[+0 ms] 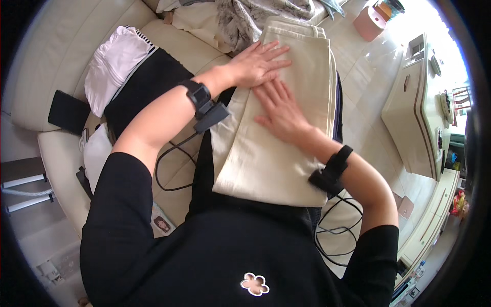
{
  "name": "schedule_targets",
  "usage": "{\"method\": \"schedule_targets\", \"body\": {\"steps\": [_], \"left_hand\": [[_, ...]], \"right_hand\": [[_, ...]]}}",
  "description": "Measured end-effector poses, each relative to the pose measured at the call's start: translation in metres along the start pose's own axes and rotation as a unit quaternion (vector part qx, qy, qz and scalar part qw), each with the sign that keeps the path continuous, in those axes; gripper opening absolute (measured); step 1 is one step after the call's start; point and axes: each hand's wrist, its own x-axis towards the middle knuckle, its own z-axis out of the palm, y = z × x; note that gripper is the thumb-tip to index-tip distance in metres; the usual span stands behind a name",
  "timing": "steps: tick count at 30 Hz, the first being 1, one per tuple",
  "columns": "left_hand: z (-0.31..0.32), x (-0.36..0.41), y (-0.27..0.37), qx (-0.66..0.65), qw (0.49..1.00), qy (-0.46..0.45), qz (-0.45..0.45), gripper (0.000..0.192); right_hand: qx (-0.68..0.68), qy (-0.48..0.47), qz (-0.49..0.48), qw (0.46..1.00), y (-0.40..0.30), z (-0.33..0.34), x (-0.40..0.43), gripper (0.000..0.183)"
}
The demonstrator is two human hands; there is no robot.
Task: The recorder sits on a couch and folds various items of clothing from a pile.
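Folded cream trousers (284, 161) lie lengthwise across my lap, waistband away from me. My left hand (259, 65) rests flat on the upper part of the cloth with its fingers apart. Just below it, my right hand (282, 109) presses on the same cloth, palm down, its fingertips close to the left hand. Neither hand grips anything. A dark fabric edge (338, 111) shows under the right side of the trousers. Each wrist wears a black strap with a device, and cables hang from them.
Beside me on the cream sofa (57, 57) lie folded black cloth (153, 76), a pale pink garment (115, 61) and a black flat object (68, 112). Patterned fabric (245, 23) is heaped ahead. A pink bin (370, 23) and a cream cabinet (410, 107) stand right. Loose cables (337, 230) hang nearby.
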Motion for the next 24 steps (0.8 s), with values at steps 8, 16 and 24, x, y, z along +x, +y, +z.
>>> {"method": "schedule_targets", "body": {"steps": [8,16,24], "left_hand": [[0.008,-0.002,0.0,0.02,0.999,0.042,-0.009,0.044],[0.005,-0.003,0.0,0.027,0.998,0.065,-0.005,0.044],[0.009,-0.025,0.127,-0.261,0.935,-0.136,0.199,0.053]], "right_hand": [[0.203,-0.145,-0.242,0.938,-0.057,0.01,-0.045,0.061],[0.454,-0.183,-0.263,0.832,-0.087,-0.029,-0.072,0.054],[0.176,0.071,-0.055,0.98,0.009,-0.086,-0.018,0.043]]}}
